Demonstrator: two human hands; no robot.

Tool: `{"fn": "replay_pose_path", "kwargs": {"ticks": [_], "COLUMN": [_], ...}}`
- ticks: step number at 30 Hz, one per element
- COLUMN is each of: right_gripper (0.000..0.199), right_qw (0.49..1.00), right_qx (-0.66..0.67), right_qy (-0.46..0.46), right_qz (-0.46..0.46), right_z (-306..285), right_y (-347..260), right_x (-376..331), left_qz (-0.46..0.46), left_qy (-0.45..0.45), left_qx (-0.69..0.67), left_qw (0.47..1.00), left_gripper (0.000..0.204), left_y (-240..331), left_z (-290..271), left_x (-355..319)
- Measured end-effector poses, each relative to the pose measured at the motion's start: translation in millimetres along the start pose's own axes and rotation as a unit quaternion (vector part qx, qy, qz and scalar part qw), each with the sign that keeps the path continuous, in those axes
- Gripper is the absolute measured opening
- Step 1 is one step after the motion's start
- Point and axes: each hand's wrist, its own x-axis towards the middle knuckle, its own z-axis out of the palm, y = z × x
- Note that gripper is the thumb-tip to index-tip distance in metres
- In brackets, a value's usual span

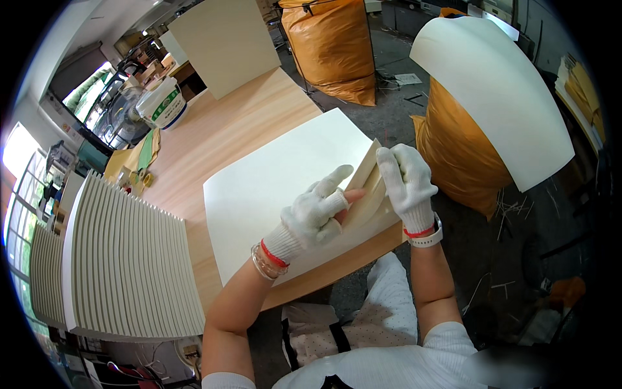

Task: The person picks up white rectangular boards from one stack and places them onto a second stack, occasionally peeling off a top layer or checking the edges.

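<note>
A wooden table (253,104) is standing in front of a person. On its left side, a big stack of white ridged boards (129,259) is standing beside the work. A large white sheet (278,172) is lying flat on the table, right under the hands. Two shiny orange bags are sitting on the floor: one (330,48) is standing past the table, and the other (447,146) is standing to the right, with a curved white sheet (492,91) lying over it. A tall cream board (227,42) is standing up at the far end, and a white tub (162,104) is sitting near it.

A bent cream strip (364,178) is rising at the right end of the flat sheet, between the two hands. The left hand (312,214) is wearing a white glove and holding its fingers partly spread, and a bare fingertip is touching the strip. The right hand (408,178) is wearing a white glove too, bending its fingers close together at the strip's top end. Nobody can tell whether either hand is pinching it. A white watch (427,238) is circling the right wrist, and thin bracelets (264,264) are circling the left.
</note>
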Motion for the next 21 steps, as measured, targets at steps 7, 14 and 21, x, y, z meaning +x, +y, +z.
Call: {"fn": "replay_pose_path", "kwargs": {"ticks": [7,14,21], "right_gripper": [0.008,0.018,0.008], "right_qw": [0.999,0.999,1.0], "right_qx": [-0.023,0.038,0.004], "right_qy": [0.009,0.014,0.013], "right_qz": [-0.035,0.028,-0.003], "right_z": [0.8,0.8,2.5], "right_y": [3.8,-2.8,4.5], "right_x": [-0.1,1.0,0.4], "left_qz": [0.002,0.033,-0.02], "left_qy": [0.089,0.019,0.048], "left_qx": [-0.007,0.002,-0.025], "left_qw": [0.996,0.999,0.998], "left_gripper": [0.041,0.042,0.04], "left_y": [1.4,-4.6,2.3], "left_z": [10.4,3.1,5.3], "left_x": [0.9,1.0,1.5]}}
